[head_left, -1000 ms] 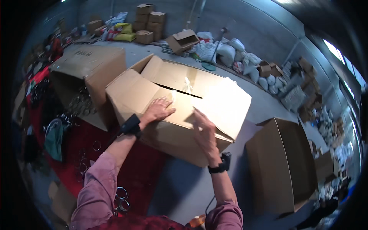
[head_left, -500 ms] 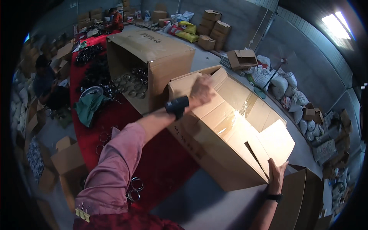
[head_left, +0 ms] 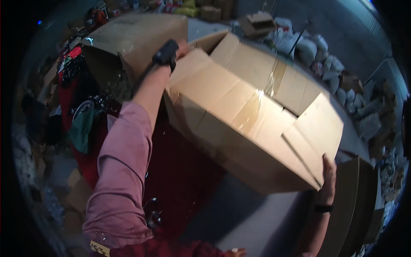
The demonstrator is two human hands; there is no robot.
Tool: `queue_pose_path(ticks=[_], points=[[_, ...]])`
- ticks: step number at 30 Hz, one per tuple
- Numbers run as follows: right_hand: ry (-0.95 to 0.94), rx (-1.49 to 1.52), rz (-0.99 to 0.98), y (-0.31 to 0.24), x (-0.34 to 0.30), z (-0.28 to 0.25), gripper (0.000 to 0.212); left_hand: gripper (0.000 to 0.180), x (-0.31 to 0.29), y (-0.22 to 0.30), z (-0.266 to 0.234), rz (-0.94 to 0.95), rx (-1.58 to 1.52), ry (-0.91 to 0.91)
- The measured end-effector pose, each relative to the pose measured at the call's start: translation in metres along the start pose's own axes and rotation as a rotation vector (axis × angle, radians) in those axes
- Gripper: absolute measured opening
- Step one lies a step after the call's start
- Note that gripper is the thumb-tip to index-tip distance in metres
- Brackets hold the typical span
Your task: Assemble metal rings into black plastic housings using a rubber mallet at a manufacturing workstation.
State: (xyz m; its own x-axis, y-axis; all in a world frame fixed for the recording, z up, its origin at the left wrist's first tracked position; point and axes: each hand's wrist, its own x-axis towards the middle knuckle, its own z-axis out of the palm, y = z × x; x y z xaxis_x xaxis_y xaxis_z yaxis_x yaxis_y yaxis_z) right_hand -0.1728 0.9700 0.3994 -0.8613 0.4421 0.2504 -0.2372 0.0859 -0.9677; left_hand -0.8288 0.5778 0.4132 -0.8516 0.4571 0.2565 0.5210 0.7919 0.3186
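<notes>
A large cardboard box (head_left: 222,90) lies tilted in front of me, its flaps partly folded over and shiny tape across the middle. Dark gaps show between the flaps. My left hand (head_left: 183,49) is at the box's far left corner; the black device on its wrist and blur hide most of the fingers. At the right end, my right hand (head_left: 329,177) grips the box's near corner, fingers pressed against the flap (head_left: 321,124). Behind the left hand stands another big box (head_left: 150,32), open at its side, with round metal rings (head_left: 117,85) inside.
Red cloth (head_left: 184,171) runs under the left side, bearing dark metal parts and a green cloth (head_left: 82,128). A tall open carton (head_left: 349,201) stands by my right forearm. White sacks (head_left: 306,51) line the far right wall. A person (head_left: 36,115) sits at left.
My left hand has moved from the top of the box to its far left corner. The right hand stays at the right corner. The whole view has shifted.
</notes>
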Motion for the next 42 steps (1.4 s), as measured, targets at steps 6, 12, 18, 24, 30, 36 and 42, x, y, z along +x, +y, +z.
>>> queue_pose_path(ticks=[6, 12, 18, 24, 30, 36, 42], points=[[0.096, -0.225, 0.024, 0.037, 0.022, -0.030, 0.062, 0.054, -0.019, -0.025, -0.010, -0.026, 0.146, 0.065], [0.204, -0.266, 0.076, -0.009, 0.009, 0.013, 0.058, 0.044, -0.102, 0.061, -0.020, -0.030, 0.102, 0.278], [0.375, -0.451, 0.203, 0.013, 0.038, -0.021, 0.050, 0.047, -0.150, 0.055, -0.037, -0.111, 0.001, 0.151], [0.389, -0.832, 0.035, -0.005, 0.017, 0.003, 0.055, 0.041, -0.186, 0.075, -0.036, -0.084, 0.145, 0.306], [0.495, -0.735, -0.028, 0.013, -0.003, 0.026, 0.066, 0.041, -0.216, 0.061, -0.031, -0.257, 0.105, 0.440], [0.528, -0.533, -0.015, 0.017, -0.021, 0.040, 0.068, 0.039, -0.234, 0.051, -0.019, -0.278, 0.086, 0.505], [0.561, -0.390, 0.094, 0.018, -0.030, 0.047, 0.056, 0.031, -0.254, 0.061, -0.018, -0.302, -0.114, 0.563]])
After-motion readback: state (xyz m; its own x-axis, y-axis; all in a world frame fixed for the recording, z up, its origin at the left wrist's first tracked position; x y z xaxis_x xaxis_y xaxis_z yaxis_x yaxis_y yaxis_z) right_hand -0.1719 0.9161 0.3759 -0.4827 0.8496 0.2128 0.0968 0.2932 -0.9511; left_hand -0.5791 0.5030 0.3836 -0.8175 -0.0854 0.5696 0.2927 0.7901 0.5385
